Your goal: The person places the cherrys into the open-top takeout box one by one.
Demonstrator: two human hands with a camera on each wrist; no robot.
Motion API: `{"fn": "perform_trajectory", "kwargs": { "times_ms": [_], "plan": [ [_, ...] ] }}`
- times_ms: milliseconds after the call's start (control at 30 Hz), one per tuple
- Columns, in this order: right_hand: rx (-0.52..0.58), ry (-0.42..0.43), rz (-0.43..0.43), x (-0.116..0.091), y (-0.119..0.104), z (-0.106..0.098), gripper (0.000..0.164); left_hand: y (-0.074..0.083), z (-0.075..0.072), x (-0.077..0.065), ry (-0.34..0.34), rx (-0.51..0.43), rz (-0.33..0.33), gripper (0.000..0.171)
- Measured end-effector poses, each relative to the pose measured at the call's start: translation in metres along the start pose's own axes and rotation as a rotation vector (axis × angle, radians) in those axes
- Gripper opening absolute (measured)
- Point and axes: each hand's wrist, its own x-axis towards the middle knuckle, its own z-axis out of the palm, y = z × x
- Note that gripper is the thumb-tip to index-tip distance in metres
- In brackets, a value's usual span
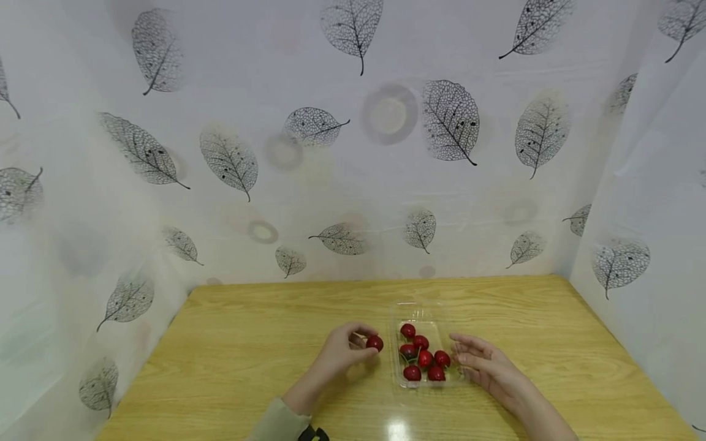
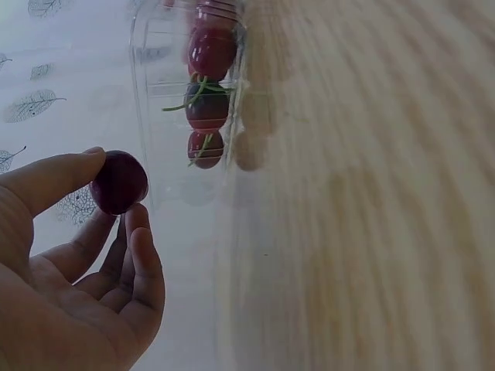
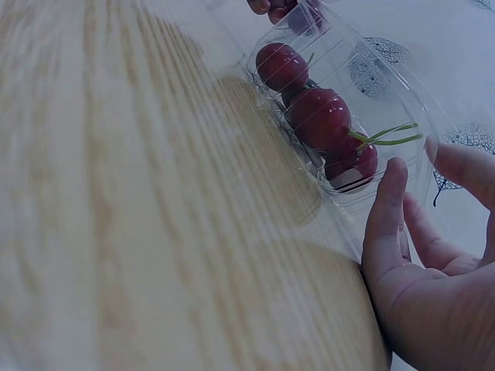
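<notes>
Between thumb and fingertips, my left hand (image 1: 341,350) pinches a dark red cherry (image 1: 374,343), just left of a clear plastic box (image 1: 397,373). The left wrist view shows this cherry (image 2: 118,182) raised beside the box's wall. Several red cherries (image 1: 425,358) lie inside the box, some with green stems (image 3: 387,137). At the box's right side is my right hand (image 1: 491,370), its fingers loosely bent and nothing gripped in them. In the right wrist view, its fingertips (image 3: 393,174) are right at the clear wall.
Both hands and the box are over a light wood-grain table (image 1: 248,343). A pale leaf-printed sheet (image 1: 353,184) rises behind the table's far edge and along both sides. Beside the left sleeve (image 1: 281,422) a dark band shows at the bottom edge.
</notes>
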Motion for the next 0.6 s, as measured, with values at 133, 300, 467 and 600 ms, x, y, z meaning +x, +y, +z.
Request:
{"fn": "perform_trajectory", "kwargs": {
  "times_ms": [133, 300, 467, 600],
  "plan": [
    [-0.01, 0.003, 0.002, 0.0, 0.0, 0.0, 0.047, 0.004, -0.001, 0.003, 0.001, -0.007, 0.012, 0.033],
    [-0.021, 0.007, 0.001, 0.0, 0.0, 0.0, 0.05, 0.012, -0.002, 0.009, 0.01, -0.003, 0.041, 0.033],
    [-0.029, 0.015, 0.004, 0.0, 0.0, 0.0, 0.051, 0.02, -0.001, 0.016, 0.023, 0.01, 0.051, 0.033],
    [-0.035, 0.02, 0.01, 0.0, 0.0, 0.001, 0.052, 0.025, 0.001, 0.023, 0.026, 0.024, 0.05, 0.033]
  ]
}}
